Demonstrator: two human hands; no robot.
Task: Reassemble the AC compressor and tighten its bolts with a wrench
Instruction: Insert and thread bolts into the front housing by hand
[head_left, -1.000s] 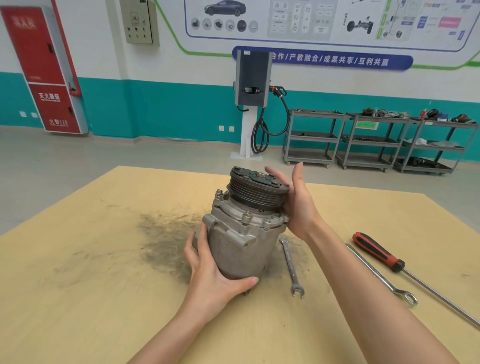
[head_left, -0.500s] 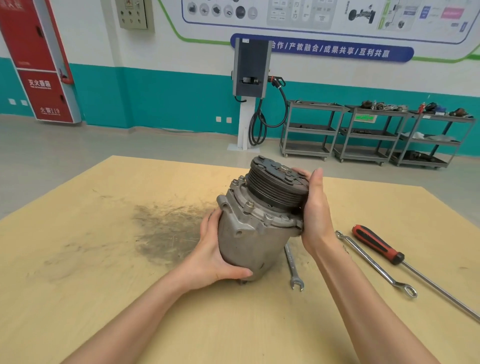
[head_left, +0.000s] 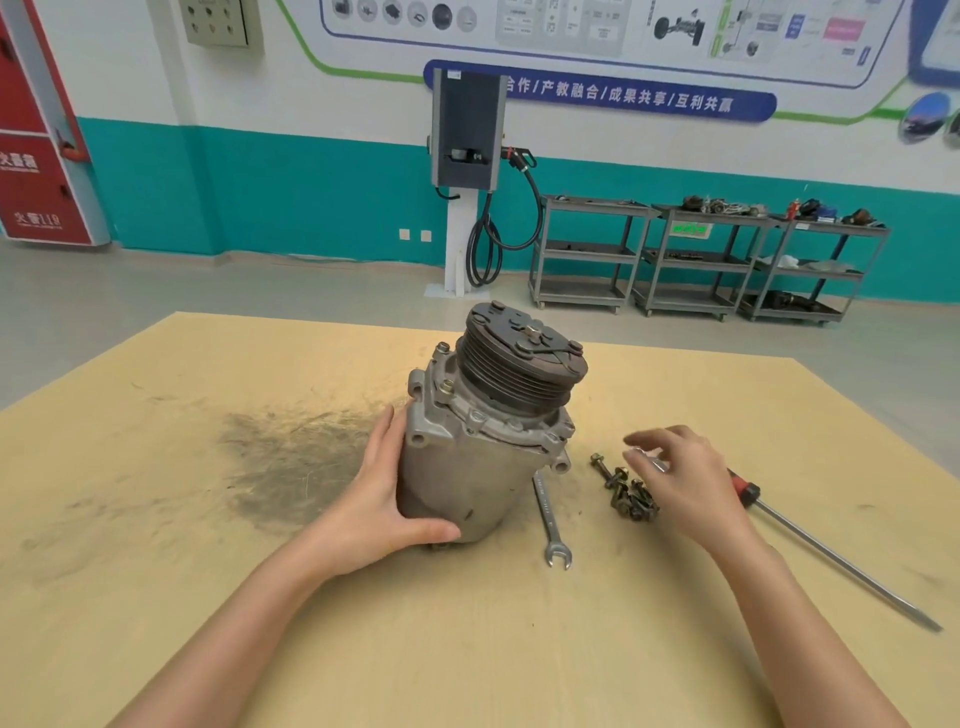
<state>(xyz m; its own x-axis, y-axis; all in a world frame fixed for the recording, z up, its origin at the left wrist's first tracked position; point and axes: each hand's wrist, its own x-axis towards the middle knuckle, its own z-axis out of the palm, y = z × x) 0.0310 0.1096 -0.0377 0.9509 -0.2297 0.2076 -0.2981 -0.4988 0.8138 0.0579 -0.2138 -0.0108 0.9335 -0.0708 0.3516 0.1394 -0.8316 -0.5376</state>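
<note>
1. Head view: the compressor (head_left: 483, 447) stands tilted near the middle of the counter (head_left: 156, 519), pulley end up and leaning toward the far right corner.
2. The left hand (head_left: 387, 506) grips the body low on its left side, thumb across the front, fingers behind and hidden.
3. The right hand (head_left: 685, 478) hovers over the counter, fingers loosely spread and holding nothing that can be seen; motion blur softens the fingertips.
4. The bolts (head_left: 626, 491) lie in a small heap just left of and below that hand, between it and the compressor. This is the relation that matters: the right hand is much the nearer, and the heap sits just beside its fingers.
5. The wrench (head_left: 550, 519) lies beside the compressor's base, long axis running from far to near edge, open jaw nearest.
6. A screwdriver (head_left: 810, 551) lies toward the right edge, its handle partly behind the right hand.
7. Bolt count and head sizes are too small to tell; which holes are unfilled is unclear.
</note>
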